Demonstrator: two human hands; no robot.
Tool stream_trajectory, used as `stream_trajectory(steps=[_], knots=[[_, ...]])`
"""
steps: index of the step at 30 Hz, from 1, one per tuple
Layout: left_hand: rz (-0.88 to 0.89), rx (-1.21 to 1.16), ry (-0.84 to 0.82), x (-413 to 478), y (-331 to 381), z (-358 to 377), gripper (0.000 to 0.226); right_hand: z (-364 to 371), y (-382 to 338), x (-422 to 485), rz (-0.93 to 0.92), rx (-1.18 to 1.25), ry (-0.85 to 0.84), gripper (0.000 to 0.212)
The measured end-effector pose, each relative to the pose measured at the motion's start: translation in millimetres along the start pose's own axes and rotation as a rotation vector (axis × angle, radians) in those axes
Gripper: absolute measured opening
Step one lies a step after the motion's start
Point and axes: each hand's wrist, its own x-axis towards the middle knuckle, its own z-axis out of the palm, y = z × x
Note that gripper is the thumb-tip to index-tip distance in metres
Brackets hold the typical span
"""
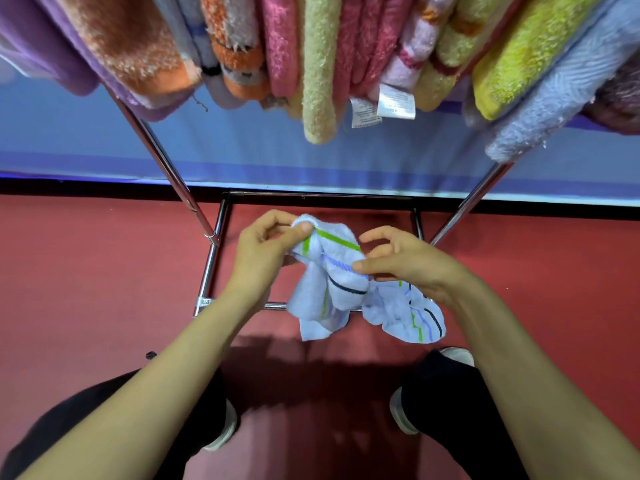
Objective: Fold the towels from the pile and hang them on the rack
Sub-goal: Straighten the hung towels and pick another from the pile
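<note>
Both hands hold one small white striped towel [346, 289] in mid-air at the centre of the view. The left hand [266, 244], at the cloth's 10 o'clock, pinches a top edge between thumb and curled fingers. The right hand [405, 265], at its 3 o'clock, nips a fold with thumb and forefinger, the other fingers raised. The cloth hangs bunched, its green, blue and dark stripes twisted.

To fold it well, I would first find two neighbouring corners, draw them apart until the stripes run straight, then bring edge to edge. The rack [173, 174] stands at 12 o'clock, its hung towels [318, 81] packed close, so a gap will likely need choosing. No pile shows.
</note>
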Motion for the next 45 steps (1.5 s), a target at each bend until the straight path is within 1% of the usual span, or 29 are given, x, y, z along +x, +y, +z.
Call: stream_trajectory(steps=[1,4,7,9,11,12,13,15,16,17,18,20,21,23,25,26,27,28,29,30,31,33,35,39,42,45], knots=[[0.030,0.061,0.024,3,0,-3,0.019,1,-1,-1,-0.023,0.013,0.006,0.041],[0.081,0.312,0.049,9,-5,-9,0.020,1,-5,0,-0.077,0.147,0.113,0.028],[0.053,0.391,0.064,9,-13,-10,0.023,1,-8,0,-0.095,0.280,0.151,0.020],[0.069,0.466,0.067,7,-17,-7,0.028,4,-10,1,-0.119,0.338,0.172,0.015],[0.092,0.557,-0.020,1,-18,-1,0.023,6,-11,2,-0.124,0.408,0.194,0.011],[0.084,0.567,-0.102,-4,-16,3,0.018,7,-11,2,-0.122,0.450,0.202,0.011],[0.067,0.564,-0.195,-10,-14,7,0.017,8,-11,3,-0.118,0.489,0.210,0.010],[0.092,0.581,-0.337,-21,-13,13,0.032,8,-11,4,-0.116,0.530,0.234,0.011],[0.140,0.621,-0.360,-24,-15,15,0.040,8,-11,4,-0.118,0.536,0.245,0.012],[0.193,0.656,-0.361,-25,-17,16,0.041,8,-11,4,-0.121,0.539,0.250,0.013],[0.241,0.679,-0.341,-25,-20,16,0.036,9,-11,3,-0.121,0.539,0.252,0.015],[0.274,0.643,-0.269,-23,-20,17,0.013,11,-12,3,-0.119,0.542,0.260,0.016],[0.248,0.564,-0.240,-21,-19,17,0.009,11,-13,3,-0.116,0.543,0.264,0.017],[0.148,0.348,-0.204,-20,-13,17,0.015,12,-14,2,-0.116,0.552,0.233,0.025],[0.069,0.169,-0.162,-19,-6,18,0.009,11,-15,0,-0.140,0.539,0.118,0.043],[0.044,0.114,-0.138,-19,-3,18,0.007,11,-15,-2,-0.158,0.494,0.049,0.052],[0.022,0.075,-0.118,-19,-1,17,0.011,12,-15,-4,-0.179,0.409,-0.004,0.057],[0.010,0.065,-0.106,-19,0,17,0.015,14,-14,-6,-0.202,0.297,-0.029,0.056],[0.000,0.064,-0.102,-19,0,16,0.015,17,-13,-6,-0.227,0.196,-0.028,0.050],[-0.003,0.066,-0.101,-18,0,15,0.011,20,-13,-5,-0.252,0.130,-0.017,0.043],[-0.010,0.065,-0.100,-18,2,15,0.006,22,-12,-5,-0.272,0.101,-0.011,0.036],[0.003,0.085,-0.099,-16,3,14,0.009,25,-12,-5,-0.318,0.083,-0.026,0.026],[0.016,0.100,-0.115,-15,5,13,0.008,27,-13,-5,-0.360,0.057,-0.026,0.021],[0.023,0.086,-0.139,-15,8,10,0.006,31,-12,-4,-0.372,0.043,0.002,0.020],[0.082,0.101,-0.149,-12,9,8,0.005,33,-11,-3,-0.399,0.049,0.025,0.022],[0.184,0.215,-0.167,-9,5,5,0.017,32,-8,-2,-0.452,-0.026,0.086,0.022]])
